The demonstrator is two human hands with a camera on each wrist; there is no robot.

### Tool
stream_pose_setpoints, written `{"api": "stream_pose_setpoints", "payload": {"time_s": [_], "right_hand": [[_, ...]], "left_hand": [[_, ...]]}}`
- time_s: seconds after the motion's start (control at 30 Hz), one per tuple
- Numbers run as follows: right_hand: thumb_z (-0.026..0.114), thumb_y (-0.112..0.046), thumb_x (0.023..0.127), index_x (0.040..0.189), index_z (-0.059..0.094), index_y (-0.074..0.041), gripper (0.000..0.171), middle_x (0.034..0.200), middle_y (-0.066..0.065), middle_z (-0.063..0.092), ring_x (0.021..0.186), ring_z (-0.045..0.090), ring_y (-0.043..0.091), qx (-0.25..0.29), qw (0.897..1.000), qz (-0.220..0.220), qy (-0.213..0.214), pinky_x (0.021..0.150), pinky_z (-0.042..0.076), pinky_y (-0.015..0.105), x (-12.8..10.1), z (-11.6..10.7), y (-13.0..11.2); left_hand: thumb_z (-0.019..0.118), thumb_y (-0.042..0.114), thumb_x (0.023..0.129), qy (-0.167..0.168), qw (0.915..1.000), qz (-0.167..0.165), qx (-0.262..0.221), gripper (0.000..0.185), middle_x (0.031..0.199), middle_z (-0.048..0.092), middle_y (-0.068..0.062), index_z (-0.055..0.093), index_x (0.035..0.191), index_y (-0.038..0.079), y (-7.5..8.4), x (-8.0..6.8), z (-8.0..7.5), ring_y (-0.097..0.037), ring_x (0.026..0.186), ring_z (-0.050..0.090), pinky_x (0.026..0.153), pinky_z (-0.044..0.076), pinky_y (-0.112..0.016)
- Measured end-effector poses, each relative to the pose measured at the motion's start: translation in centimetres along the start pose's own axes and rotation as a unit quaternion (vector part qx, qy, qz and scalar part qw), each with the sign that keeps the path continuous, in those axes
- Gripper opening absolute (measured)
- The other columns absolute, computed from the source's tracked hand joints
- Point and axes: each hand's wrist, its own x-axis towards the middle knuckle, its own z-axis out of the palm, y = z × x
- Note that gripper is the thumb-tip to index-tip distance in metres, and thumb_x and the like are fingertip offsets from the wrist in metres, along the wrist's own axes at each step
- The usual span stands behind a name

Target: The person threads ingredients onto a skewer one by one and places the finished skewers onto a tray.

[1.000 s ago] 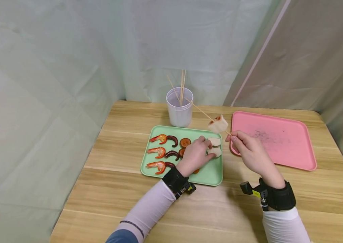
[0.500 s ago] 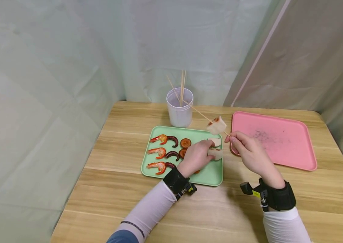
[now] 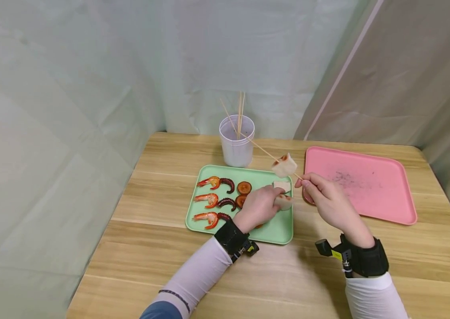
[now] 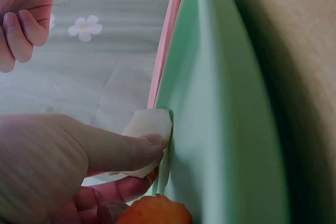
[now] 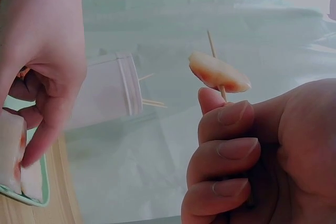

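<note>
My left hand (image 3: 276, 200) reaches over the green tray (image 3: 278, 232) and pinches a white food piece (image 3: 285, 202) near the tray's right edge. The left wrist view shows thumb and fingers around that piece (image 4: 151, 125) at the tray's rim (image 4: 220, 129). A second white piece (image 3: 282, 185) lies just behind it. My right hand (image 3: 304, 182) pinches a thin wooden skewer (image 3: 262, 150) with a white, red-edged piece (image 3: 285, 165) threaded on it, held above the tray's right corner. In the right wrist view the skewered piece (image 5: 218, 73) sits just above my curled fingers (image 5: 226, 153).
Three shrimps (image 3: 208, 199), dark octopus tentacles (image 3: 226, 203) and brown mushroom slices (image 3: 244, 188) lie on the green tray. A white cup (image 3: 237, 148) with several skewers stands behind it. A pink tray (image 3: 360, 184) lies to the right on the wooden table (image 3: 161, 266). Curtains close in all round.
My left hand has closed its fingers on the nearer white piece and drawn back slightly, uncovering the second piece. The right hand and skewer have hardly moved.
</note>
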Motion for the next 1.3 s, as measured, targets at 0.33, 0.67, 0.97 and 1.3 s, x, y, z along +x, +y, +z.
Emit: {"api": "stream_pose_setpoints", "payload": {"time_s": [0.33,0.67,0.97,1.3], "right_hand": [[0.044,-0.015,0.117,0.109,0.067,-0.007,0.025,0.07,0.0,0.047,0.062,0.048,0.017,0.003,1.0,-0.003,-0.002,0.062,0.039,0.029,0.0,-0.1,0.2],[0.043,-0.014,0.117,0.108,0.066,-0.006,0.026,0.072,0.003,0.048,0.062,0.047,0.018,0.016,1.0,-0.007,-0.005,0.061,0.038,0.029,0.1,-0.2,0.3],[0.043,-0.015,0.117,0.108,0.067,-0.005,0.027,0.072,0.003,0.048,0.061,0.046,0.017,0.006,1.0,0.008,0.001,0.06,0.038,0.03,0.0,-0.3,0.6],[0.042,-0.014,0.117,0.11,0.066,-0.007,0.025,0.071,0.0,0.045,0.061,0.044,0.017,0.003,1.0,0.005,-0.013,0.062,0.038,0.03,-0.5,-0.2,0.7]], "left_hand": [[0.08,0.032,0.098,-0.01,0.9995,-0.017,-0.024,0.027,0.101,0.069,0.003,0.07,0.119,0.017,-0.1,0.0,-0.1,-0.009,0.08,0.06,0.06,0.047,-0.026],[0.07,0.042,0.105,-0.004,0.9966,-0.037,-0.074,0.022,0.081,0.062,0.006,0.064,0.103,0.02,-0.5,0.2,-1.0,-0.011,0.066,0.058,0.053,0.044,-0.028],[0.068,0.029,0.105,0.042,0.9717,-0.037,-0.229,0.025,0.09,0.064,-0.005,0.059,0.121,0.012,-2.9,-0.5,-5.6,-0.017,0.067,0.055,0.06,0.044,-0.032],[0.056,0.013,0.103,0.151,0.7742,-0.1,-0.606,0.019,0.091,0.052,-0.006,0.048,0.12,0.006,-5.4,-1.5,-9.8,-0.014,0.062,0.043,0.055,0.033,-0.022]]}}
